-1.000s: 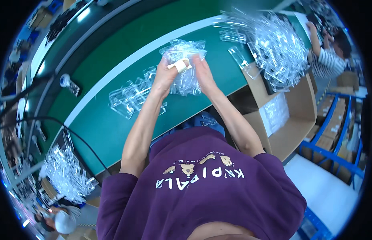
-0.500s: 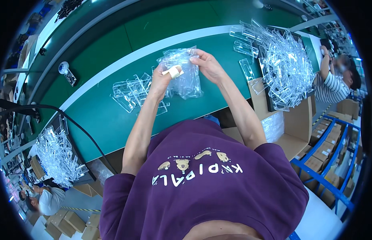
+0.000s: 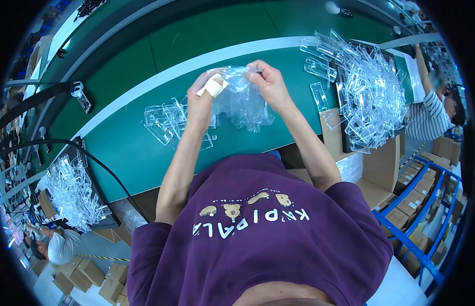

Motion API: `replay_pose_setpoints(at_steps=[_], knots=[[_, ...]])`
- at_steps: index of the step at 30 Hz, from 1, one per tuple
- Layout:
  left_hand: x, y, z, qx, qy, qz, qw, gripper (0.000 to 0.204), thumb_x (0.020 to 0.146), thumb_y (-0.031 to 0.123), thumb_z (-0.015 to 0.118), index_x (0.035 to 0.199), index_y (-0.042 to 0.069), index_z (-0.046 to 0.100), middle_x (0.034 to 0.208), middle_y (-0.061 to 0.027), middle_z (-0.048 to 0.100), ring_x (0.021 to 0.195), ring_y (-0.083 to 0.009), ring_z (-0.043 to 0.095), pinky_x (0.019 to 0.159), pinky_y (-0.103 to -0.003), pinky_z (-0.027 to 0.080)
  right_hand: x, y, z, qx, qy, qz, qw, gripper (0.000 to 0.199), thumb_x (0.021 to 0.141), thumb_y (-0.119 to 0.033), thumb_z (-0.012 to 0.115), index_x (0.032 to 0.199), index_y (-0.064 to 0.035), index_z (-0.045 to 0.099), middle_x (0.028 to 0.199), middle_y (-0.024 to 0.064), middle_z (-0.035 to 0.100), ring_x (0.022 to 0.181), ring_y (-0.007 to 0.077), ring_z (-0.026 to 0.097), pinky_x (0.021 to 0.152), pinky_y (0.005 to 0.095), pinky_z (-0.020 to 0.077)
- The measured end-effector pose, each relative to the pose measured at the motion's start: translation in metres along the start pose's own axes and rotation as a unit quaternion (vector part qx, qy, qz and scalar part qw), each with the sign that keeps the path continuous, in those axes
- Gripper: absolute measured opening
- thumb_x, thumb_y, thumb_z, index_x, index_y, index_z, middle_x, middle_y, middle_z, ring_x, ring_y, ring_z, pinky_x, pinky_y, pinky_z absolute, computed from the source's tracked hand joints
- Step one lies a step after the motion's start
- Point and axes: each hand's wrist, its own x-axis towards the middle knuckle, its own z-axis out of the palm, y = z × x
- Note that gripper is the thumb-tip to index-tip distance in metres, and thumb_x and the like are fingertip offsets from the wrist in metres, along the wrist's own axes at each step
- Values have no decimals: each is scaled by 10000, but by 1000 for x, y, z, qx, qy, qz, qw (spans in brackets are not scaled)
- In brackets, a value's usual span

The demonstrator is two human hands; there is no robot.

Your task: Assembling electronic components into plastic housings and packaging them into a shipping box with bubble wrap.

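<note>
Between my two hands hangs a clear plastic bag [image 3: 242, 104] above the green work surface [image 3: 130, 148]. My left hand [image 3: 202, 97], with a pale wrap round a finger, grips the bag's upper left edge. Its upper right edge is pinched by the thumb and fingers of my right hand [image 3: 270, 84]. Clear plastic pieces seem to lie in or behind the bag's lower part; I cannot tell which. Just left of my left hand, several clear plastic frames [image 3: 163, 120] lie in a loose heap, partly hidden by my forearm.
A tall pile of clear plastic parts [image 3: 372, 94] stands at the right, another such pile [image 3: 74, 191] at the lower left. An open cardboard box [image 3: 375, 168] sits below the right pile. A black cable [image 3: 107, 166] crosses at left. Co-workers sit at both sides; a blue rack [image 3: 411, 245] stands right.
The bag's top has been pulled wider between my hands, and its body hangs lower and looser. My right hand has shifted slightly to the right.
</note>
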Motion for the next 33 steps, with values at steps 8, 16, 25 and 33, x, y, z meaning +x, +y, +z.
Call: replay_pose_setpoints(at_steps=[8,16,25,33], knots=[[-3,28,-6,185,-25,35,982,143,794,89,640,915,12,638,915,-46,644,857,-112,578,748,-238,458,-4,-22,-5,-56,2,-34,998,87,863,-80,526,917,-18,553,769,-42,526,686,27,451,597,176,362],[4,64,6,372,-46,175,910,150,734,37,652,883,53,663,836,-63,635,773,-156,571,706,-267,467,-14,-51,-13,-125,-27,-38,991,70,855,-45,522,909,-14,552,795,-29,530,718,27,465,622,178,375],[1,85,9,250,-87,80,961,140,753,46,657,891,37,639,829,-16,602,765,-84,549,694,-215,436,0,-68,-21,-141,-39,-27,989,78,842,-31,538,914,-4,553,838,-9,555,770,39,498,684,189,406],[9,114,19,197,-91,129,968,150,749,73,674,875,19,615,816,-17,613,755,-77,565,688,-212,455,-5,-102,-16,-104,-19,-107,989,65,842,-44,547,899,-14,555,826,-18,565,752,38,494,668,182,398]])
